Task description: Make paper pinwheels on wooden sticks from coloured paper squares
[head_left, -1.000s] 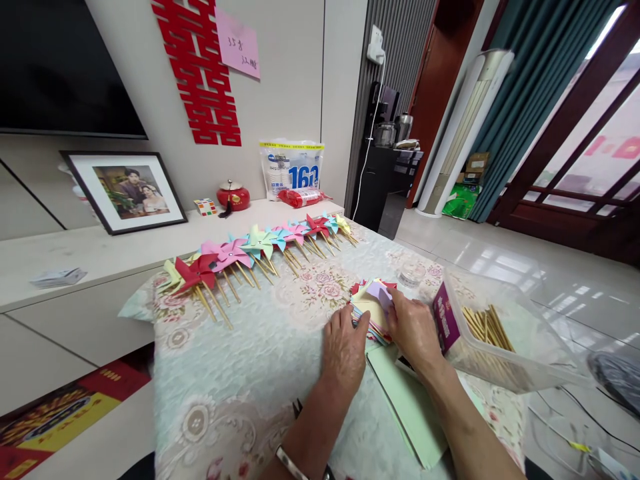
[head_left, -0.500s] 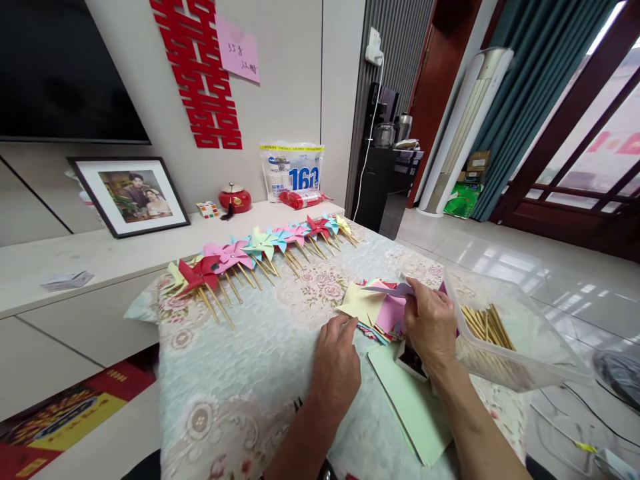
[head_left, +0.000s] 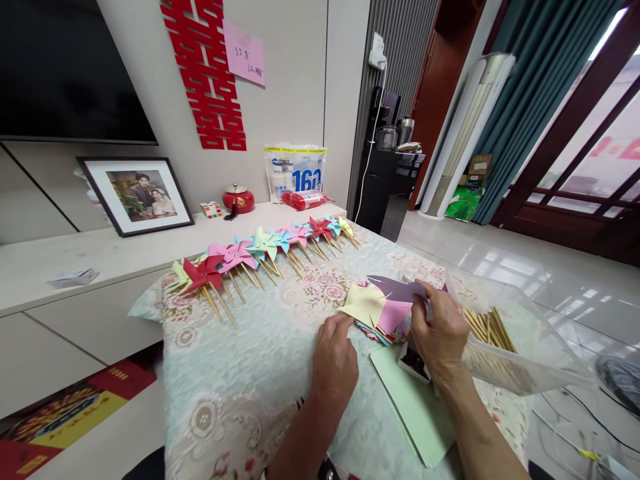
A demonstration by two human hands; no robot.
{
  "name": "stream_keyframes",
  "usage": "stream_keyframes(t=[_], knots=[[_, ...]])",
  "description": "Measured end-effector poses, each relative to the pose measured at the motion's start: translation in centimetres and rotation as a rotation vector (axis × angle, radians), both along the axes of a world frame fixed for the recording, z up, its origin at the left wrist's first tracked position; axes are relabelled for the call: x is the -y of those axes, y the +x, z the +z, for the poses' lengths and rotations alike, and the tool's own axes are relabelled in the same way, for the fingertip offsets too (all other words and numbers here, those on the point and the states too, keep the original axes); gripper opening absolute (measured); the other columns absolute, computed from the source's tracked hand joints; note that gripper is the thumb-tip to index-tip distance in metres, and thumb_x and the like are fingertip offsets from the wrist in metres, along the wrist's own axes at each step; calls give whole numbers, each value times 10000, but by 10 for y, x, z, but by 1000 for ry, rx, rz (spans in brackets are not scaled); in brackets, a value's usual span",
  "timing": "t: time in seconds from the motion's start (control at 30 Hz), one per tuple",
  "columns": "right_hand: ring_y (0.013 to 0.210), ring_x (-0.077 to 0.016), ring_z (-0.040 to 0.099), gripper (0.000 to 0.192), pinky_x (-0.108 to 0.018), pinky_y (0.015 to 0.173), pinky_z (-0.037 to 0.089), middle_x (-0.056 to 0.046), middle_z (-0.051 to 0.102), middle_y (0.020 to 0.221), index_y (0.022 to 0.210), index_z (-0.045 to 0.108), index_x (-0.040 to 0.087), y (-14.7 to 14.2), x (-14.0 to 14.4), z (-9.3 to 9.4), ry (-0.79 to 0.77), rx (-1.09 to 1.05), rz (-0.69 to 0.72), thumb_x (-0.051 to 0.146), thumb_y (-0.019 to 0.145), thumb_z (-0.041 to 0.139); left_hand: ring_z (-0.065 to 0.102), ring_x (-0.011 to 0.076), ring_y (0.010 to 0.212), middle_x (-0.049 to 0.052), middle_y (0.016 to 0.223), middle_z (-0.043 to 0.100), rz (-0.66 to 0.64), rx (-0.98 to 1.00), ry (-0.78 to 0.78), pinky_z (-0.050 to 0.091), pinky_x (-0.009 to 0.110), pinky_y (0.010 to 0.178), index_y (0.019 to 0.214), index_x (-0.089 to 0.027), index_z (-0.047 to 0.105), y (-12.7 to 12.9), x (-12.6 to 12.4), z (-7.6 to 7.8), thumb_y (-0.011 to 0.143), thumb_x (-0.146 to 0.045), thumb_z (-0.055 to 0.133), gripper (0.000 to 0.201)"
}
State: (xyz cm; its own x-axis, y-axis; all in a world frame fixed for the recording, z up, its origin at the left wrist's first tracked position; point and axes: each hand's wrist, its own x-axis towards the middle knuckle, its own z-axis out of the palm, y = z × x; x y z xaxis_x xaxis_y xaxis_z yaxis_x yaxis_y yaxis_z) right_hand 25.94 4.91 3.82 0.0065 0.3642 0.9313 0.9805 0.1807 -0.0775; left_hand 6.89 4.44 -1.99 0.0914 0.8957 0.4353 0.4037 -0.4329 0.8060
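A purple square of paper (head_left: 397,289) with cut slits is pinched by my right hand (head_left: 443,330), lifted at a tilt over a pile of coloured paper squares. On top of that pile lie a pale yellow square (head_left: 364,304) and a pink square (head_left: 395,315), both slit. My left hand (head_left: 336,360) rests on the tablecloth with loosely bent fingers, its fingertips at the pile's near left edge, nothing seen in it. Beneath my right hand stands a small open box (head_left: 414,364) with dark contents, beside pale green paper strips (head_left: 413,410).
Finished pinwheels (head_left: 235,255) on sticks line the table's far edge. A clear plastic bin (head_left: 545,347) with wooden sticks (head_left: 493,330) stands at right. Scissors (head_left: 328,467) lie partly hidden under my left forearm. A framed photo (head_left: 143,197) is on the cabinet behind.
My right hand has moved slightly right, and the purple paper has turned so more of its face shows. The left hand has stayed nearly still. The view has shifted a little.
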Motion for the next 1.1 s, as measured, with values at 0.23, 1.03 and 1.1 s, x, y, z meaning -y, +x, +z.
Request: stream_keyframes(t=[0.23, 1.03, 1.1], knots=[[867, -223, 684, 277, -470, 929, 467, -70, 742, 919, 1058, 636, 191, -29, 13, 5, -104, 23, 357, 7, 882, 529, 669, 318, 1071, 193, 1210, 693, -425, 932, -639, 528, 450, 896, 1246, -127, 626, -2, 10, 33, 857, -494, 631, 534], [920, -241, 697, 338, -377, 805, 553, -97, 741, 1040, 1212, 646, 205, -45, 14, -8, -688, -796, 598, 390, 973, 495, 722, 251, 796, 89, 850, 770, -202, 1090, -664, 547, 349, 763, 1066, -102, 681, -18, 0, 38, 620, -271, 822, 498], [889, -231, 684, 391, -349, 762, 546, -90, 736, 1013, 1211, 653, 202, -43, 15, -7, -760, -922, 632, 467, 958, 519, 717, 241, 777, 89, 856, 769, -205, 1047, -671, 543, 338, 742, 1066, -105, 683, -17, 1, 37, 625, -278, 816, 493]])
